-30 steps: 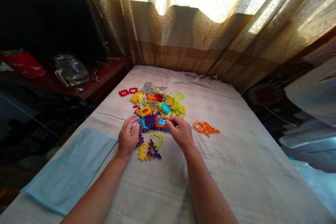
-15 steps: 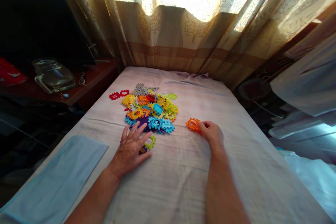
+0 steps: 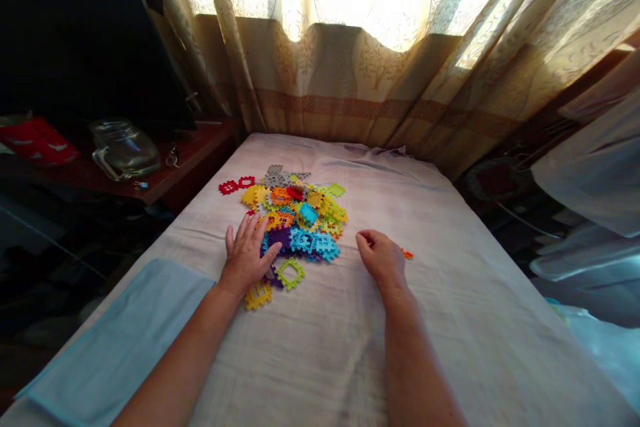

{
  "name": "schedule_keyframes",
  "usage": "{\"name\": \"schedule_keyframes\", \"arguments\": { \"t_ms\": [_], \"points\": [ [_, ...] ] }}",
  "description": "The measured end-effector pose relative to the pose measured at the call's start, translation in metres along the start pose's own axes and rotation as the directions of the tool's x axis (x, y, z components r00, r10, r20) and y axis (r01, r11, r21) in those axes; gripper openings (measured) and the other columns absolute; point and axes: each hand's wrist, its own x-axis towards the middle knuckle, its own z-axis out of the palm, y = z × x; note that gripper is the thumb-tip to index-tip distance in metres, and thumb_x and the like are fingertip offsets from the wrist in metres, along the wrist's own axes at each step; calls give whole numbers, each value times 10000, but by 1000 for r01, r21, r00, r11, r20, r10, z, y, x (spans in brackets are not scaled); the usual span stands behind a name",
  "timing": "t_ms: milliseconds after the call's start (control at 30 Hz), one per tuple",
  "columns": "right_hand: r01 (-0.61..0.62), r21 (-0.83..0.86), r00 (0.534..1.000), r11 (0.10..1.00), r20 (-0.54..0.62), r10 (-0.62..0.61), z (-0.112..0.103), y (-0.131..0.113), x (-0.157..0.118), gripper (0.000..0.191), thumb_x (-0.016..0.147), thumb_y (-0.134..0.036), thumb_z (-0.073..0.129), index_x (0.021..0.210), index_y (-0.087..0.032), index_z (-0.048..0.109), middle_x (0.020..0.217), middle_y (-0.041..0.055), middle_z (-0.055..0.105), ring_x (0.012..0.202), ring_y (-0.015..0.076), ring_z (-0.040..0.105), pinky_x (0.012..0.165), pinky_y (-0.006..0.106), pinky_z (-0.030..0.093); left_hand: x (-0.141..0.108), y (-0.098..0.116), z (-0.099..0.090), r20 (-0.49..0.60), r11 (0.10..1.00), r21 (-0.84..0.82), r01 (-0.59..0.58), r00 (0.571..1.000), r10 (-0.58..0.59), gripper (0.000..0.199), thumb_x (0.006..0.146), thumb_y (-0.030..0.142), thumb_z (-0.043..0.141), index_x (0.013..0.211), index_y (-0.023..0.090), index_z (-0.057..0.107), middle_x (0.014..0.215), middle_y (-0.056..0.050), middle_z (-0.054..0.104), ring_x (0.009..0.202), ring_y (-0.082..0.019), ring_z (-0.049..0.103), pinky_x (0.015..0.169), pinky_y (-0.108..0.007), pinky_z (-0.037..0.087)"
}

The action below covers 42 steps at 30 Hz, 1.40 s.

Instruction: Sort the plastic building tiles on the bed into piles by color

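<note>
A heap of toothed plastic pieces point(image 3: 306, 215) in many colours lies on the white bedsheet. My left hand point(image 3: 249, 255) rests at the heap's left front side with its fingers spread over orange and purple pieces. In front of the heap are a lime green frame piece point(image 3: 291, 285) and a yellow window piece point(image 3: 259, 296). To the right of the heap is my right hand point(image 3: 381, 259), its fingers curled together; whether anything is between them cannot be made out. Just beyond its right side shows an orange piece point(image 3: 407, 253), mostly hidden by the hand.
A folded light blue cloth point(image 3: 125, 340) lies at the left of the sheet-covered surface point(image 3: 320, 360). On a brown side table point(image 3: 175, 177) stand a glass jug point(image 3: 126, 149) and a red item point(image 3: 43, 141). Curtains point(image 3: 330, 73) hang behind.
My right hand has let go of the orange piece and moved left towards the heap. My left hand has shifted left and up, uncovering the lime and yellow pieces. The camera view has shifted slightly.
</note>
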Motion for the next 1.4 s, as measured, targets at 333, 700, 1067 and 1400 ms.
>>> {"name": "schedule_keyframes", "arguments": {
  "t_ms": [333,700,1067,1400],
  "points": [
    [192,86,981,978,14,-194,19,-24,-10,252,873,-326,509,913,-241,743,886,44,740,758,176,655,715,285,461,-38,-2,-4,-75,976,-8,-217,974,216,390,923,411,523,1260,236,614,1449,-145,537,1394,-346,423,1154,-645,212],
    [628,148,765,764,62,-641,50,-89,-15,320,842,-247,638,1156,-225,692,1236,79,683,1166,239,577,1029,394,425,-44,-8,-11,-140,973,-143,-182,977,162,177,942,381,523,889,235,609,1273,-94,674,1237,-267,588,1149,-557,271],
    [678,102,710,728,166,-685,65,-110,-11,269,836,-317,670,1095,-262,717,1193,48,707,1210,269,536,1030,451,400,-43,-13,-4,-159,965,-169,-202,972,176,282,964,328,479,1211,226,569,1285,-105,667,1197,-231,620,1132,-489,340],
    [595,124,788,794,107,-607,77,-105,-20,429,809,-273,635,1235,-226,653,1212,108,661,1136,276,558,995,438,421,-43,-16,0,-159,964,-170,-205,971,178,303,969,326,480,1240,225,568,1310,-102,648,1223,-228,599,1136,-482,343]
  ]
}}
